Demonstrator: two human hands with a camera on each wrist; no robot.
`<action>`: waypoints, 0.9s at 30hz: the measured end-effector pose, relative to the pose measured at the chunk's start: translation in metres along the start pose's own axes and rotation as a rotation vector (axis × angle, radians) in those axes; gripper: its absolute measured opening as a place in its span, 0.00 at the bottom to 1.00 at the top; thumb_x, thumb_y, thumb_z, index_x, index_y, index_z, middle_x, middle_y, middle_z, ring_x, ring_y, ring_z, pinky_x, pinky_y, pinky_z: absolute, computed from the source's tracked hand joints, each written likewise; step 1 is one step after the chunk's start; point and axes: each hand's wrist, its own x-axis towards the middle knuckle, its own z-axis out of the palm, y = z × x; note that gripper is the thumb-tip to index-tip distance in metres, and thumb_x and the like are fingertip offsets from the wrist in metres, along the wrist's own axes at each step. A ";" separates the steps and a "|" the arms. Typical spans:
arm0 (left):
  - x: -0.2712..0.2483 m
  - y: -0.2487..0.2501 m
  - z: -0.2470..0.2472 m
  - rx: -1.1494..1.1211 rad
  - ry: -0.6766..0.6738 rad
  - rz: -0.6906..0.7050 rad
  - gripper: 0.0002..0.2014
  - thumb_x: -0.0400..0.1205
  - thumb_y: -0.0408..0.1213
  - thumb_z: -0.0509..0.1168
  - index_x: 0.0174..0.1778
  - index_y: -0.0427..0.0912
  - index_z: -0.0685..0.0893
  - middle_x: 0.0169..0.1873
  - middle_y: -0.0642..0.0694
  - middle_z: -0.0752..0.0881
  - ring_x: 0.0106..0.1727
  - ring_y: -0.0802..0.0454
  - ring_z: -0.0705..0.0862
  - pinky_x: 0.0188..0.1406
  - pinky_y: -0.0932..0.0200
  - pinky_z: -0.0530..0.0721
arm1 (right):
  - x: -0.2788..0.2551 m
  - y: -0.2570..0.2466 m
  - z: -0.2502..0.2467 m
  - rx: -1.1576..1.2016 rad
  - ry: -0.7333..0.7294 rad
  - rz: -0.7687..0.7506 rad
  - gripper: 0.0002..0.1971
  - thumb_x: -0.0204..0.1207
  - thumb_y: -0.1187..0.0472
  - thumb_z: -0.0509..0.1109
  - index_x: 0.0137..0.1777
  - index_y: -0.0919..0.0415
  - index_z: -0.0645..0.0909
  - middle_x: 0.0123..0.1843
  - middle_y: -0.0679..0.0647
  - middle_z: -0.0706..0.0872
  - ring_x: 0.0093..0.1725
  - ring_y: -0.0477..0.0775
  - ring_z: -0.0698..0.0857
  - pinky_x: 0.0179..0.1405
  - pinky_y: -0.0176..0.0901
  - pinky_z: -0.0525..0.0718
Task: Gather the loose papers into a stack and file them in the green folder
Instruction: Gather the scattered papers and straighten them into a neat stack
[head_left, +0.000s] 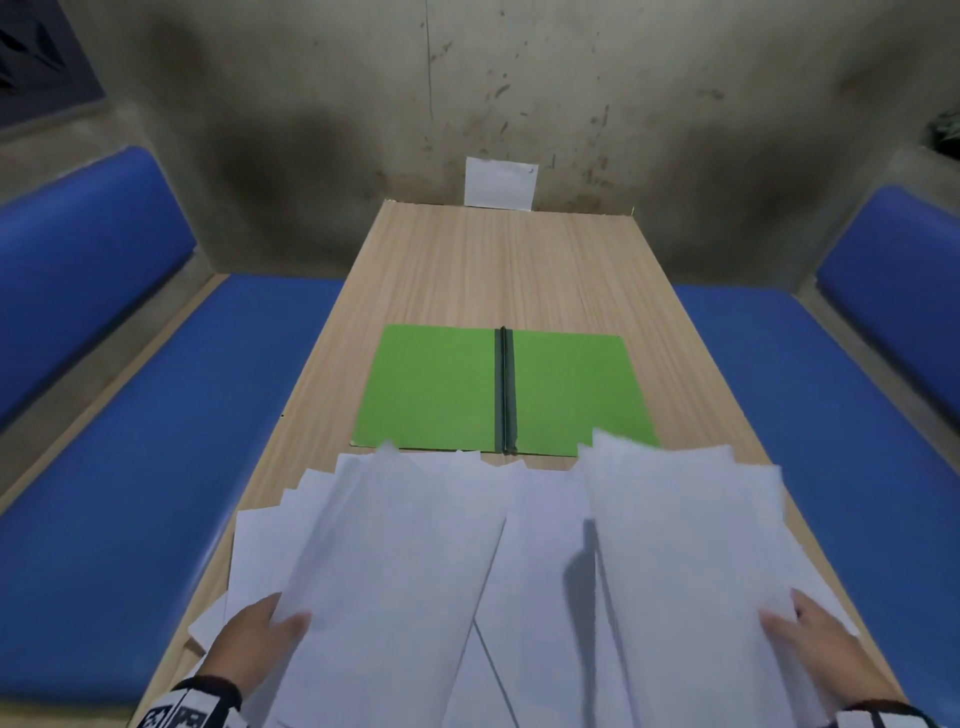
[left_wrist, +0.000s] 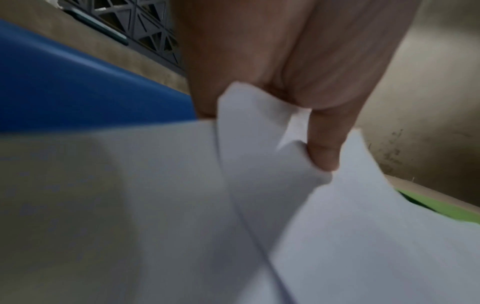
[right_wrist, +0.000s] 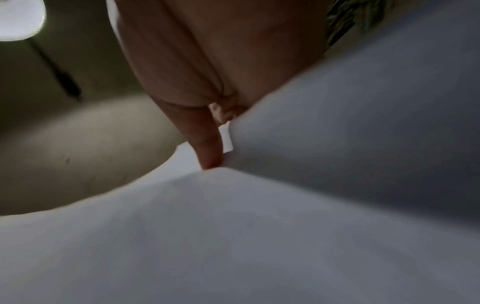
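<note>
Several white loose papers (head_left: 415, 561) lie fanned across the near end of the wooden table (head_left: 498, 270). My left hand (head_left: 265, 639) pinches a bundle of sheets (left_wrist: 259, 164) at their left edge, thumb on top. My right hand (head_left: 810, 644) pinches another bundle (head_left: 685, 530) at its right edge, lifted and blurred; its thumb (right_wrist: 207, 148) presses paper (right_wrist: 233, 236) in the right wrist view. The green folder (head_left: 436, 389) lies open flat beyond the papers, its dark spine (head_left: 506, 389) running down the middle; a green sliver (left_wrist: 441, 207) shows in the left wrist view.
Blue padded benches (head_left: 156, 467) (head_left: 841, 441) flank the table on both sides. A stained concrete wall (head_left: 519, 93) closes the far end, with a white sheet (head_left: 500, 183) leaning against it. The far half of the table shows bare wood.
</note>
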 end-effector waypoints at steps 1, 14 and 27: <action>-0.002 0.002 -0.004 -0.029 0.031 0.004 0.14 0.82 0.38 0.60 0.61 0.38 0.80 0.53 0.40 0.84 0.53 0.43 0.80 0.51 0.55 0.73 | 0.000 0.004 0.008 -0.012 -0.038 0.019 0.08 0.75 0.73 0.65 0.51 0.62 0.77 0.54 0.60 0.81 0.53 0.57 0.77 0.53 0.46 0.71; 0.014 -0.004 -0.046 -0.522 0.430 0.007 0.19 0.82 0.33 0.62 0.67 0.27 0.75 0.67 0.32 0.79 0.69 0.34 0.76 0.71 0.43 0.68 | -0.019 -0.004 0.076 -0.299 -0.244 -0.021 0.24 0.62 0.62 0.80 0.53 0.55 0.70 0.50 0.59 0.82 0.48 0.57 0.80 0.41 0.44 0.72; 0.012 0.072 0.058 -0.079 -0.024 0.204 0.12 0.72 0.34 0.63 0.26 0.44 0.68 0.23 0.49 0.67 0.23 0.52 0.64 0.24 0.61 0.61 | -0.033 -0.004 0.027 -0.211 -0.069 0.147 0.19 0.75 0.70 0.66 0.66 0.75 0.75 0.65 0.75 0.79 0.66 0.72 0.76 0.68 0.57 0.71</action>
